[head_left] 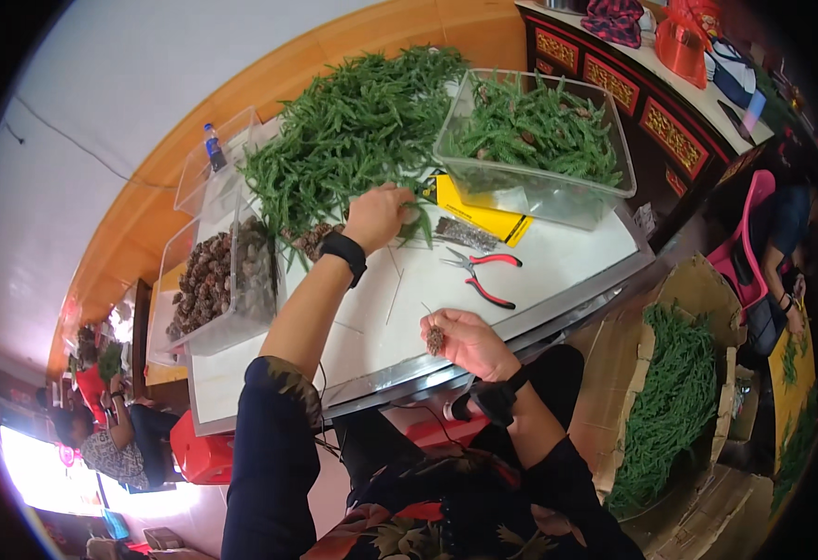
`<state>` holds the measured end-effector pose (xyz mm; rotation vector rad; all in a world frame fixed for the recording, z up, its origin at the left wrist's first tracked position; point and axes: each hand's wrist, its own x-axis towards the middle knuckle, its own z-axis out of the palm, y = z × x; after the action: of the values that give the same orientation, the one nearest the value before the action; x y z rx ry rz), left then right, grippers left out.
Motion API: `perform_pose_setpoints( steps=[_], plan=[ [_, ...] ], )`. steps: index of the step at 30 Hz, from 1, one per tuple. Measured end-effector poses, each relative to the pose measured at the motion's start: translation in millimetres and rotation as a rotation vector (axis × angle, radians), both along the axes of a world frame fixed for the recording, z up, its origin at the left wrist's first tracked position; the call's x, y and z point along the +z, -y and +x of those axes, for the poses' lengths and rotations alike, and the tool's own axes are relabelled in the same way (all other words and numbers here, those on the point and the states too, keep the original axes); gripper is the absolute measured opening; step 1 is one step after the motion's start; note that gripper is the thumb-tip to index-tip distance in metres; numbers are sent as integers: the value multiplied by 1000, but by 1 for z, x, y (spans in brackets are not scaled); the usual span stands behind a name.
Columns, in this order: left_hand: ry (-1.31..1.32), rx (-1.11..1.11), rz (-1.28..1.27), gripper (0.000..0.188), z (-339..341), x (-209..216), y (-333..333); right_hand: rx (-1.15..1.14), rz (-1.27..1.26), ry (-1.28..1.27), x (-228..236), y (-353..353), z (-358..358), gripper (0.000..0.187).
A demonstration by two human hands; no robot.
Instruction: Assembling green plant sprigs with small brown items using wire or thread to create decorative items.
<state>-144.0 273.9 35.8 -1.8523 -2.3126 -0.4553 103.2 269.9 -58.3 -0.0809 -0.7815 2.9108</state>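
My right hand [469, 343] is closed around a small brown pine cone [435, 340] near the table's front edge; a thin wire sticks up from the cone. Farther off, my left hand [378, 218] reaches to the near edge of a big heap of green artificial pine sprigs [353, 121]. Its fingers are curled onto a green sprig [417, 226] that shows beside them; the fingertips are partly hidden. A few loose pine cones [314, 240] lie by the left wrist. Red-handled pliers [483, 271] rest on the white table [409, 327], between the hands and to their right.
Left stands a clear bin of pine cones [208, 280]; at the back right, a clear bin [539, 182] of green sprigs. A bundle of dark wires [465, 233] lies by a yellow packet [483, 210]. A cardboard box [614, 411] of greenery is right of the table. Other people sit both sides.
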Motion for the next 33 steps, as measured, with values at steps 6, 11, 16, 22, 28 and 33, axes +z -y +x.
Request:
perform_pose_setpoints(
  steps=[6,11,16,22,28,33],
  plan=[
    [-11,382,-25,18,-45,-4,3,10,-23,13,5,1,3,20],
    [-26,483,21,19,-70,6,34,24,-22,-10,7,-3,-2,19],
    [99,389,-33,19,-59,-5,35,0,-9,45,5,0,1,19],
    [-31,159,48,21,-32,-38,16,2,-3,53,10,3,1,19],
    [212,251,-40,17,-34,-21,8,-9,3,71,8,2,2,19],
    [295,217,-83,13,-31,-14,13,-12,5,74,8,-2,3,18]
  ],
)
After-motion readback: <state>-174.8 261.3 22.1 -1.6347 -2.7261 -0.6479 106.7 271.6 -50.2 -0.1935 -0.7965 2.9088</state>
